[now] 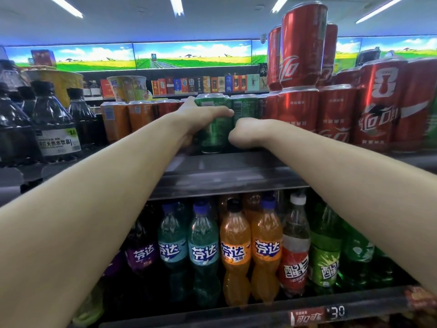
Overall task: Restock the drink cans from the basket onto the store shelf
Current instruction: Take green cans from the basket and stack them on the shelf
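Both my arms reach to the top shelf. My left hand grips a green can standing on the shelf, thumb across its front and fingers round its left side. My right hand wraps round a second green can just to the right; its fingers are hidden behind the can. Orange cans stand to the left and red cola cans to the right. The basket is out of view.
More red cans are stacked in a second layer at the upper right. Large dark water bottles fill the left of the shelf. Soda bottles line the shelf below. A price tag sits on the lower rail.
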Tool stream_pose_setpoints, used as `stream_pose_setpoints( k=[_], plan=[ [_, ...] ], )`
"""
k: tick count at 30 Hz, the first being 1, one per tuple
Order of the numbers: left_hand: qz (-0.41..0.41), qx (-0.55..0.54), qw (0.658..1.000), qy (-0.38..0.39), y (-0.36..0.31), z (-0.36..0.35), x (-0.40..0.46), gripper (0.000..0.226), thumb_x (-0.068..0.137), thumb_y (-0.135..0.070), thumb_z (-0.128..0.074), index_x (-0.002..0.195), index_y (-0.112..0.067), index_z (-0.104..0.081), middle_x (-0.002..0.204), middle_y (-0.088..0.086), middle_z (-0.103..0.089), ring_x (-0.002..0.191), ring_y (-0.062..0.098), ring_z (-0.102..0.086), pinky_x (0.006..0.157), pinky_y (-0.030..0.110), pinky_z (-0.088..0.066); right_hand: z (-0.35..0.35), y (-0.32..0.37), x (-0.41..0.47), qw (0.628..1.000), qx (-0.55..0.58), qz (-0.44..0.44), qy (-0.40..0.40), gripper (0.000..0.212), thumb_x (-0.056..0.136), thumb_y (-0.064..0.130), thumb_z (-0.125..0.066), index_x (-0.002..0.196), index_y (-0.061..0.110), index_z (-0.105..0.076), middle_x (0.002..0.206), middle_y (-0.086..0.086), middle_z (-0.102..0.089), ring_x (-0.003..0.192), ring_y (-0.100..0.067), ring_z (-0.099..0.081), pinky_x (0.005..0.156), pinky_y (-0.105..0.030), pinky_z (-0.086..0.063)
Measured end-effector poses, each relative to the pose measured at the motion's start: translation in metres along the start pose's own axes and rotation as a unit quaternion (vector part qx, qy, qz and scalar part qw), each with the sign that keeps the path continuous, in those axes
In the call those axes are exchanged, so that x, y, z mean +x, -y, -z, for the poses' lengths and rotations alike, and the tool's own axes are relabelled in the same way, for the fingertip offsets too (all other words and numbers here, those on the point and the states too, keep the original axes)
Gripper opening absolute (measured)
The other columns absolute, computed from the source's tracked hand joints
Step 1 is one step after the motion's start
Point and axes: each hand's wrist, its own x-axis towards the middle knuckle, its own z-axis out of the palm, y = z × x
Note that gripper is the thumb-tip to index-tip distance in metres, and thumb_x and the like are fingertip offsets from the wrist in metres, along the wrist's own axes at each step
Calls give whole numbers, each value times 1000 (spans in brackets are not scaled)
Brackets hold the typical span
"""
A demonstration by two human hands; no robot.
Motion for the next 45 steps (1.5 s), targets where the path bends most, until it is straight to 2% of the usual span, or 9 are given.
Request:
stream_pose_setpoints(
  k=[12,15,20,25,28,31,35,39,45],
  plan=[
    [34,-29,999,24,3,3,-6,138,27,-67,-99,145,-19,-47,127,7,-70,111,29,-71,94,48,-60,-5,0,8,997,54,27,-51,50,102,9,-40,151,2,-38,141,-19,-53,114,-32,-58,84,-29,-45],
    [37,-36,998,41,-2,9,-14,99,54,-61,-94,136,-18,-59,118,5,-76,102,23,-75,82,38,-62,-5,-2,8,997,62,27,-37,48,99,8,-40,147,4,-43,139,-19,-55,119,-33,-59,94,-34,-50],
    [50,44,995,74,-1,10,-18,93,65,-57,-82,143,-21,-48,136,1,-61,124,23,-58,111,48,-46,2,3,-6,994,66,46,-71,38,102,10,-42,139,4,-44,112,-11,-53,77,-18,-49,60,-30,-40],
    [82,111,989,44,0,14,-25,101,71,-67,-68,156,-35,-23,148,11,-50,135,36,-52,112,58,-45,8,-9,-36,988,80,80,-108,48,97,7,-46,145,5,-38,117,-13,-55,81,-19,-52,57,-30,-41],
    [65,134,988,46,-1,17,-28,86,64,-58,-64,143,-38,-36,119,8,-63,101,27,-64,97,51,-57,4,-13,-54,984,95,96,-115,44,95,4,-48,138,4,-43,117,-14,-59,91,-25,-58,70,-37,-51],
    [17,109,991,75,-9,9,-36,26,92,-33,-50,109,-17,-60,89,5,-65,76,19,-61,81,38,-54,-2,-16,-61,981,103,121,-108,33,93,5,-49,125,8,-53,117,-10,-61,102,-28,-59,81,-39,-53],
    [10,25,995,92,-16,-2,-49,30,105,-10,-39,86,-13,-62,60,-4,-70,67,17,-65,87,37,-60,-4,-14,-55,980,46,151,-122,38,98,15,-51,136,10,-57,130,-11,-57,118,-28,-55,93,-35,-49],
    [27,-36,993,105,-20,-6,-56,22,108,-11,-37,100,-9,-58,93,10,-69,78,22,-66,77,31,-60,-8,-16,-36,989,-18,113,-91,44,105,35,-41,141,13,-55,142,-17,-52,126,-35,-54,105,-41,-47],
    [31,-4,998,54,-13,-2,-51,25,105,-13,-42,120,-9,-61,112,13,-71,94,21,-73,84,30,-61,-1,-3,-23,992,2,108,-66,32,106,27,-37,118,10,-62,119,-11,-61,101,-27,-55,79,-30,-40]
  ],
)
